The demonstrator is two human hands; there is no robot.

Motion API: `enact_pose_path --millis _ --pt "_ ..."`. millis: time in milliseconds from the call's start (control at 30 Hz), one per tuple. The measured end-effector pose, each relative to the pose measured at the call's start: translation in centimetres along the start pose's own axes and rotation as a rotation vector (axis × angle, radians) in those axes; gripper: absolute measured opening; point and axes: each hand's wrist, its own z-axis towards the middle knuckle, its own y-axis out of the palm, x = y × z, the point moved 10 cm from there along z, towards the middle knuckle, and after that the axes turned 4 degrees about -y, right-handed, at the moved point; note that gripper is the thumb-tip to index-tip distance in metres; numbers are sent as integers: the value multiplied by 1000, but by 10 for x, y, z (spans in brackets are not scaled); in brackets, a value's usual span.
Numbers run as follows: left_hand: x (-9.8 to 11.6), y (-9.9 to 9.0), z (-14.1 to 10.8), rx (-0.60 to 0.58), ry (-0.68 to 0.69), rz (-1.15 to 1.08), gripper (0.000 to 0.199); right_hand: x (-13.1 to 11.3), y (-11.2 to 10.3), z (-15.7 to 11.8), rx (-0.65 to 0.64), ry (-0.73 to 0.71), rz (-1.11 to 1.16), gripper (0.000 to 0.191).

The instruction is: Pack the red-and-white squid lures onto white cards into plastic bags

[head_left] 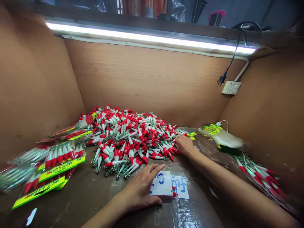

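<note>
A large heap of red and white lures (130, 136) with green glittery ends lies against the back of the table. My right hand (184, 145) is at the heap's right edge, its fingertips among the lures; what they hold, if anything, is hidden. My left hand (143, 186) rests beside a small white box (161, 184) with blue writing, thumb and fingers apart around its left end. Red tips stick out of the box's right end. A white paper with blue writing (183, 186) lies just right of the box.
Packed lures with yellow BCT LURE cards (62, 167) lie at the left. Clear bags with yellow labels (222, 136) and more bagged lures (261, 179) are at the right. A black plug (222, 78) hangs near a wall socket (231, 87). Board walls surround the table.
</note>
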Motion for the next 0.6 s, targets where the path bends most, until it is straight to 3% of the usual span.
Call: enact_pose_path --millis 133,300,467,600 --pt "1 -1 -1 -7 4 11 119 2 0 10 -8 9 72 21" --pt "3 0 -3 -26 8 20 117 60 -18 3 -32 94 348 15" --pt "2 1 -2 -39 1 23 114 125 -13 -34 -26 200 839 29" --pt "2 2 -1 -42 2 26 113 134 15 -73 -15 237 1151 23"
